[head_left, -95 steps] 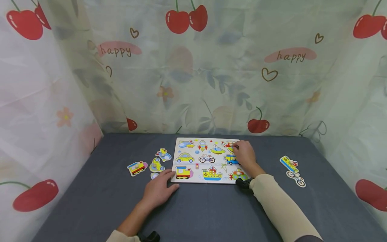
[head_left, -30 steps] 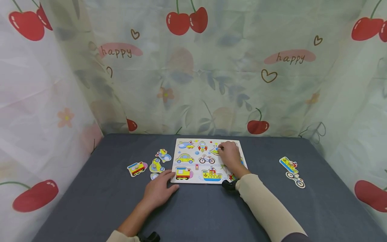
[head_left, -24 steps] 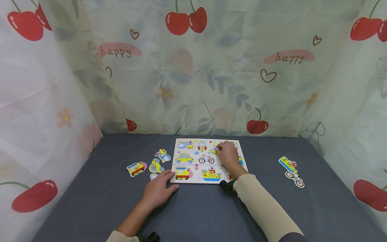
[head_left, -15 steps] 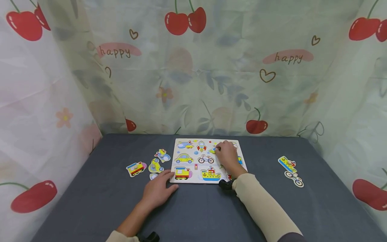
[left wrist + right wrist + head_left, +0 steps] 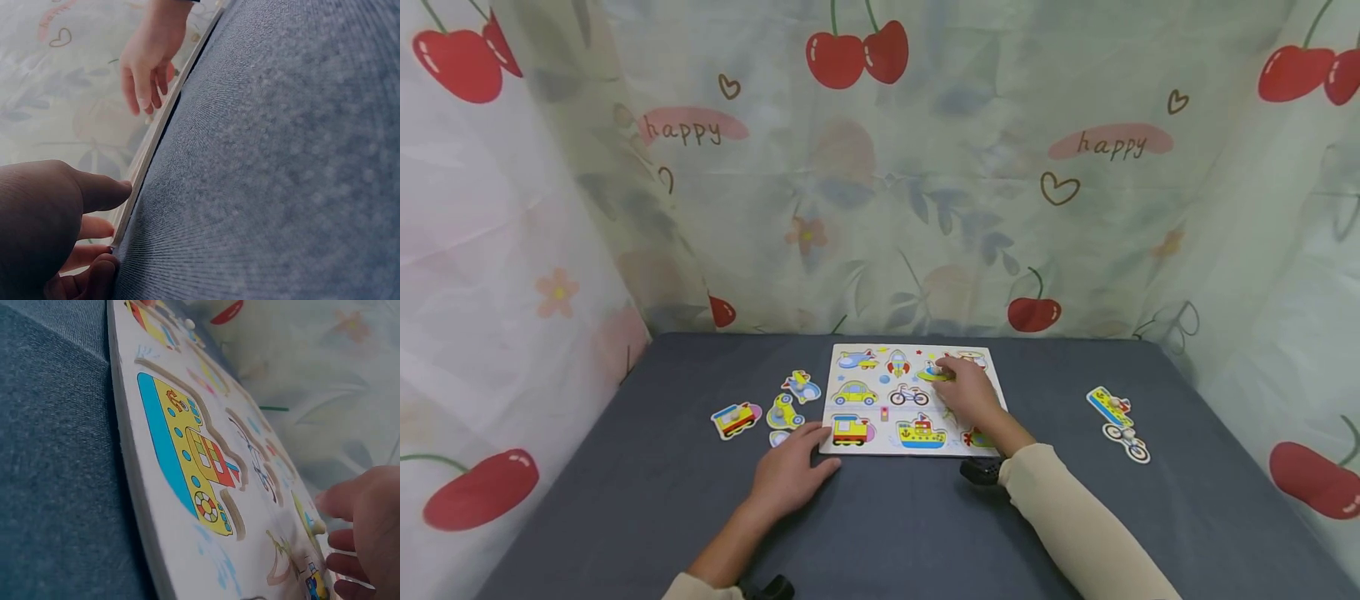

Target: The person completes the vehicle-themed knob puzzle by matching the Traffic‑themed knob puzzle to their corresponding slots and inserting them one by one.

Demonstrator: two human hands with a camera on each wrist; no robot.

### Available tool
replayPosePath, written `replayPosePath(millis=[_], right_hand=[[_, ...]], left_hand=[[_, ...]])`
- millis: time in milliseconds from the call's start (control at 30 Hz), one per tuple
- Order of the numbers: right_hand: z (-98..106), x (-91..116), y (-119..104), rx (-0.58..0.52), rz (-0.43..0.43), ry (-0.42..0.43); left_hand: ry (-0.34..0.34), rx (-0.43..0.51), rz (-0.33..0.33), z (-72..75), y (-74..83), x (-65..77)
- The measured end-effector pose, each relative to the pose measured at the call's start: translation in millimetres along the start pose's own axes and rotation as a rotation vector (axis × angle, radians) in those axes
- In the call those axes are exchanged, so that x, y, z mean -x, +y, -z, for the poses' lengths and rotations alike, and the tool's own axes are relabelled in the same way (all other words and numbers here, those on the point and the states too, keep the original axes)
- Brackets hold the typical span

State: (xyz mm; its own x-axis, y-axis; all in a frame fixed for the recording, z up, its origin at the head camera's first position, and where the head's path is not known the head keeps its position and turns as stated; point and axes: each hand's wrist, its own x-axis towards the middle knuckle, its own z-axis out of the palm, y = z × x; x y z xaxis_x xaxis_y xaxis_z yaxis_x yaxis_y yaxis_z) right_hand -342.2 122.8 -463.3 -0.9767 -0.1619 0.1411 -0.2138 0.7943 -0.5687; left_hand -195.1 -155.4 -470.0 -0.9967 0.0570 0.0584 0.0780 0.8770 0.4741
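Right hand point(image 5: 973, 396) is now easing off the saucer piece point(image 5: 929, 374), fingers slightly parted and gripping nothing, so that piece is likely sitting placed in the top row of the board point(image 5: 885, 444), left hand point(image 5: 786, 477) touching its left edge, fingers relaxed.

A table point(image 5: 895, 533) covered in dark cloth is bearing a puzzle board point(image 5: 886, 447), while a train piece point(image 5: 747, 415), an aircraft piece point(image 5: 802, 388), a car piece point(image 5: 786, 413) and a partly hidden piece point(image 5: 778, 437) are lying left of it, and a ship piece point(image 5: 1107, 406) and bicycle piece point(image 5: 1126, 442) are lying right.
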Motion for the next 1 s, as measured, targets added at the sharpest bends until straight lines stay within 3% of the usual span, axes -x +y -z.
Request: replayPosePath(millis=[233,467,800,1000], right_hand=[[12,17,9,-0.071,0.082,0.077],[26,31,21,0.015,0.211,0.174],[46,50,39,0.077,0.28,0.255],[57,55,56,0.096,0.265,0.32]], left_hand=[[0.0,0.0,-0.013,-3.4,-1.6,-0.8],[0.005,0.006,-0.009,-1.5,-1.5,-0.7],[0.004,0.0,-0.002,-0.8,-2.5,0.4],[-0.002,0.005,0.007,-0.9,-2.3,0.3]])
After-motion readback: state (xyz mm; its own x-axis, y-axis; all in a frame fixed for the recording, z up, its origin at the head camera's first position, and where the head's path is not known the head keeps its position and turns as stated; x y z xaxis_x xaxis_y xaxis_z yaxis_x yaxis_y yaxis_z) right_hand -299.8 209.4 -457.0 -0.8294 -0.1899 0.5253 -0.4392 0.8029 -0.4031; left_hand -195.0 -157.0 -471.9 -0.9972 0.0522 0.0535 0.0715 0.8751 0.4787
